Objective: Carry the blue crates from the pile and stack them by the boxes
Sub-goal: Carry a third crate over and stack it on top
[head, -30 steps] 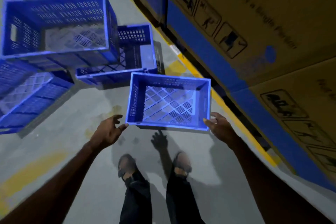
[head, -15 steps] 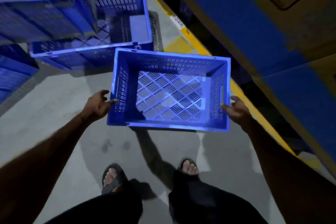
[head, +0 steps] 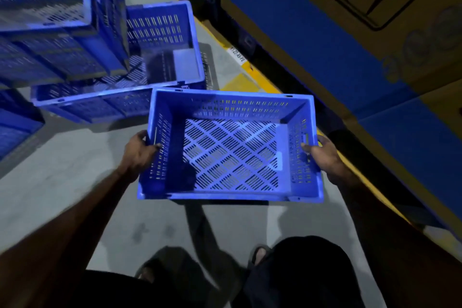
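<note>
An empty blue slotted crate [head: 231, 150] hangs in front of me above the grey floor, held level. My left hand [head: 138, 151] grips its left wall, thumb hooked over the rim. My right hand [head: 322, 154] grips the right wall at the handle slot. Just beyond it a second blue crate [head: 160, 65] sits on the floor. More blue crates [head: 55, 7] are piled at the upper left, one tilted over the floor crate.
Large cardboard boxes with blue bands [head: 350, 27] line the right side. A yellow floor line [head: 252, 77] runs along their base. Another blue crate [head: 15, 127] shows at the left edge. My legs and sandalled feet [head: 260, 255] are below the crate.
Both hands went from the crate's near corners to its side walls and closed on them. The crate has risen off the floor and come nearer to me.
</note>
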The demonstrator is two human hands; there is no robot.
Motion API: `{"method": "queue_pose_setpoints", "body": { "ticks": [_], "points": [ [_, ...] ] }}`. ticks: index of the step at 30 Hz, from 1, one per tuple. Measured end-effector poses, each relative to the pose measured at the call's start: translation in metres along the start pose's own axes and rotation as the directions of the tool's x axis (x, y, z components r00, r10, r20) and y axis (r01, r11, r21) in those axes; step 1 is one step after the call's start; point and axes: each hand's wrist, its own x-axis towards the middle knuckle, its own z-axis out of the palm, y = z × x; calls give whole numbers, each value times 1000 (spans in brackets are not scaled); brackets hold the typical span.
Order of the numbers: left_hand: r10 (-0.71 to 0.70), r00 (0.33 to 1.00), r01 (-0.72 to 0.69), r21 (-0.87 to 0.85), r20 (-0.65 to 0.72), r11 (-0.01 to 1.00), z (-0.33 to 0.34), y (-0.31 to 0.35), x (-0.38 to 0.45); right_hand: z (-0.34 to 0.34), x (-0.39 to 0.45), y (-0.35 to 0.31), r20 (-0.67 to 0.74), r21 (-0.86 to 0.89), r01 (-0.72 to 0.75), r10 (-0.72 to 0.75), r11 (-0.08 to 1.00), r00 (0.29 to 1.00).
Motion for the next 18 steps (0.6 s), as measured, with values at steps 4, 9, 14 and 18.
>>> {"method": "queue_pose_setpoints", "body": {
  "ticks": [4, 9, 14, 18],
  "points": [
    [8, 1000, -8, -21, -24, 1000, -49, 30, -36, -29, -46, -41, 27, 53, 44, -45, 998, 999],
    [-33, 997, 31, -30, -65, 999, -124, 97, -128, -80, -124, -103, 66, 63, 62, -66, 996, 996],
    [-77, 996, 70, -109, -53, 992, -216, 142, -220, -130, -218, -179, 109, 48, 131, -135, 990, 985],
    [-82, 996, 75, -180, -35, 981, -286, 155, -296, -163, -305, -228, 131, 24, 202, -203, 979, 970]
  ]
}}
